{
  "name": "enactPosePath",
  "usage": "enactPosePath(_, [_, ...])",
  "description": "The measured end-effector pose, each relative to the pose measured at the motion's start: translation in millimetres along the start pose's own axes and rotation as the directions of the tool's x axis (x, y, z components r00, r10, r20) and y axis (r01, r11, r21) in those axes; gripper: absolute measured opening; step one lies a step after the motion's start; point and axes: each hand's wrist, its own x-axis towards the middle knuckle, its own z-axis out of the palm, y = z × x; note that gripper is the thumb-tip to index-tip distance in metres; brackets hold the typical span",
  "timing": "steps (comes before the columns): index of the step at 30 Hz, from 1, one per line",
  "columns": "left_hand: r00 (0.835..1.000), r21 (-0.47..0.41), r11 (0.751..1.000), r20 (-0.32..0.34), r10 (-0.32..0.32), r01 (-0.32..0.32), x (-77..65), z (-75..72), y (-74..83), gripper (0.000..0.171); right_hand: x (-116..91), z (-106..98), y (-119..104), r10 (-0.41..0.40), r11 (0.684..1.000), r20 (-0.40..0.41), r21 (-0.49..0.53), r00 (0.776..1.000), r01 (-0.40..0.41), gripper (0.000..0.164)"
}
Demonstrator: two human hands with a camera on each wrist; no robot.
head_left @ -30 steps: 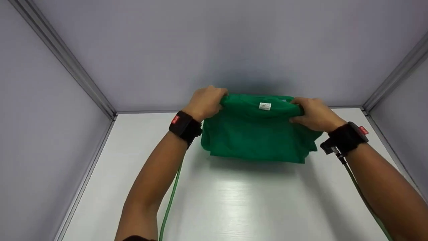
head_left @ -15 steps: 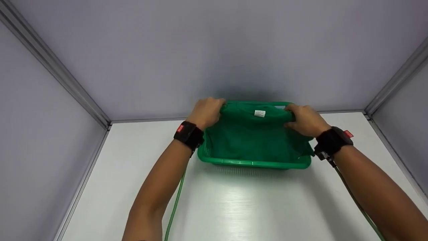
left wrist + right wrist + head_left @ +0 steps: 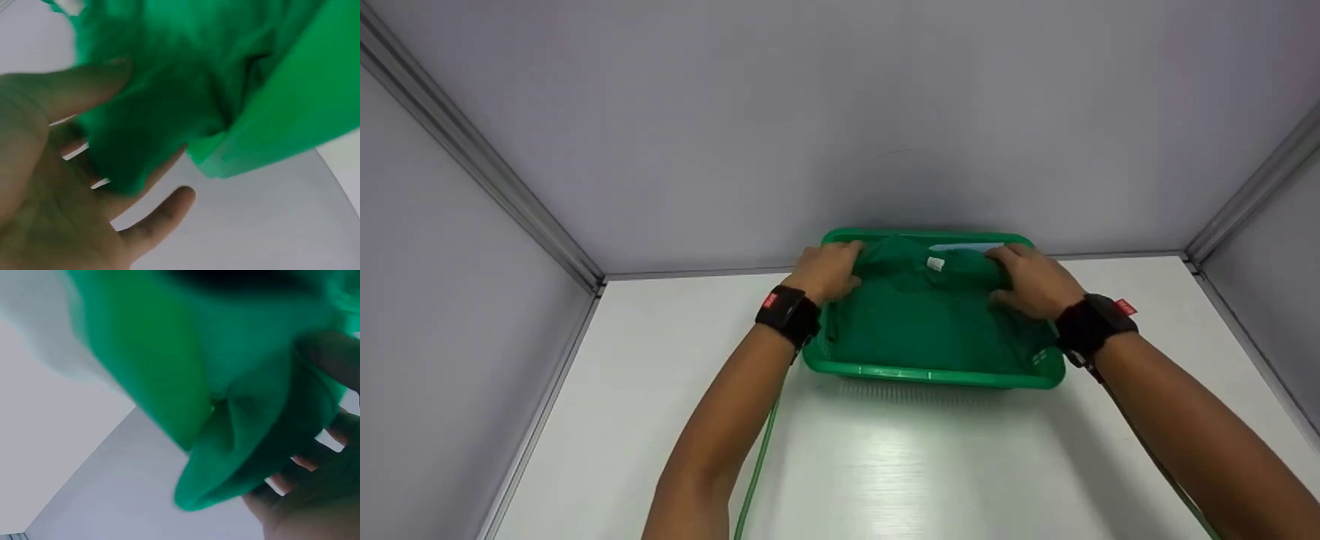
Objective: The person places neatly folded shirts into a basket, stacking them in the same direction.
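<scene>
A folded green garment (image 3: pixel 922 322) with a small white label lies mostly inside a green plastic basket (image 3: pixel 930 375) in the head view. At its back left corner, my left hand (image 3: pixel 825 271) pinches the cloth. My right hand (image 3: pixel 1036 283) holds the back right part. In the left wrist view, the thumb of the left hand (image 3: pixel 67 169) lies over the garment (image 3: pixel 152 112), its fingers behind. Cloth also runs between thumb and fingers of the right hand (image 3: pixel 315 478) in the right wrist view. Folds hide some fingertips.
The basket stands on a white table (image 3: pixel 675 330) close to the grey back wall (image 3: pixel 900 120). Side walls rise at left and right. A green cable (image 3: pixel 757 465) hangs by the left forearm. A pale strip (image 3: pixel 966 246) shows behind the garment.
Both hands have come down with the garment, from hanging over the basket to lying inside it. The basket's rim, hidden at first, now shows around the cloth.
</scene>
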Motion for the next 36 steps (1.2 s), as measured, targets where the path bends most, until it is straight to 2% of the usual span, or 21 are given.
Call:
enactPosePath(4, [0.999,0.040,0.999,-0.032,-0.005,0.007,-4.4,2.8,1.9,0.069,-13,-3,-5,0.004,0.998,-0.029,-0.070,1.000,-0.006,0.079])
enactPosePath(8, [0.998,0.119,0.993,-0.058,0.019,-0.012,-7.4,8.3,10.2,0.070,-26,1,-12,0.012,0.991,-0.003,-0.132,1.000,-0.012,0.083])
enactPosePath(10, [0.999,0.138,0.990,-0.035,0.012,-0.007,-8.0,11.1,14.8,0.067,-28,7,-16,0.028,0.991,0.045,-0.130,0.999,-0.022,0.084])
enactPosePath(15, [0.995,0.154,0.987,0.080,-0.056,0.043,-10.7,17.3,17.4,0.062,-22,22,-22,0.091,0.992,0.182,-0.103,0.979,-0.073,0.084])
enactPosePath(19, [0.988,0.154,0.986,0.124,-0.090,0.070,-14.8,18.1,17.2,0.060,-18,22,-26,0.103,0.992,0.237,-0.097,0.966,-0.082,0.084])
enactPosePath(23, [0.987,0.141,0.988,0.140,-0.085,0.065,-19.2,12.2,19.8,0.061,-15,16,-28,0.099,0.994,0.261,-0.074,0.960,-0.083,0.085])
enactPosePath(28, [0.988,0.091,0.995,0.145,-0.056,0.043,-22.0,-2.5,24.7,0.063,-16,4,-26,0.078,0.996,0.239,-0.050,0.968,-0.068,0.087])
enactPosePath(36, [0.997,0.022,0.999,0.073,-0.024,0.023,-26.2,-19.3,34.2,0.066,-15,-5,-24,0.068,0.996,0.175,0.040,0.982,-0.076,0.086])
